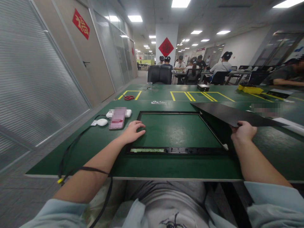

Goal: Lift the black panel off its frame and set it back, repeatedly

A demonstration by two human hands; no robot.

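The right hand (243,131) grips a thin black panel (225,114) slanted beside a rectangular black frame (197,151) on a green, yellow-lined table (175,167); the left hand (133,131), fingers loosely spread, apparently touches the frame. Capped people (220,66) sit beyond a black chair (159,74).

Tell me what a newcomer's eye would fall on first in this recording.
Most likely the large dark panel, held at a tilt by the right hand beside the right side of a black rectangular frame. That frame lies on the green table in front of the person, with the left hand over its left side. Farther back, a bright red diamond-shaped decoration stands out on a white pillar.
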